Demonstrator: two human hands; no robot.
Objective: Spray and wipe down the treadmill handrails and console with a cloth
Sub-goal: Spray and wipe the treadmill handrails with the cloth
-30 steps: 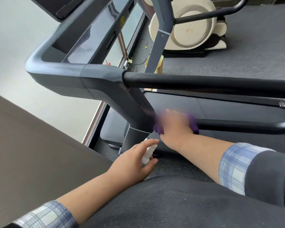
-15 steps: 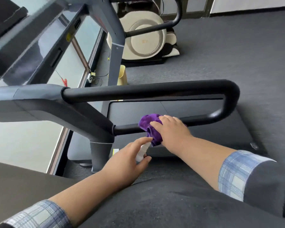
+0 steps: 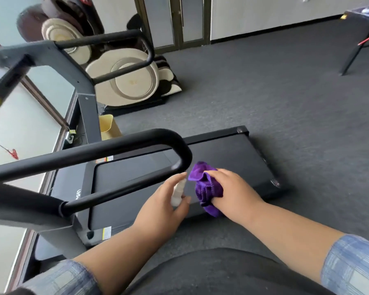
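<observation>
Two hands low in the head view. Left hand (image 3: 165, 201) grips a small white spray bottle (image 3: 178, 193), fingers (image 3: 175, 180) curled round it, just below the handrail's (image 3: 107, 149) curved end. Right hand (image 3: 232, 191), at 3 o'clock of the left, holds a bunched purple cloth (image 3: 207, 188), fingers closed over it, clear of the rail, above the treadmill deck (image 3: 232, 154). Cream massage chair (image 3: 126, 79) at 11 o'clock, on grey carpet (image 3: 285, 92).
</observation>
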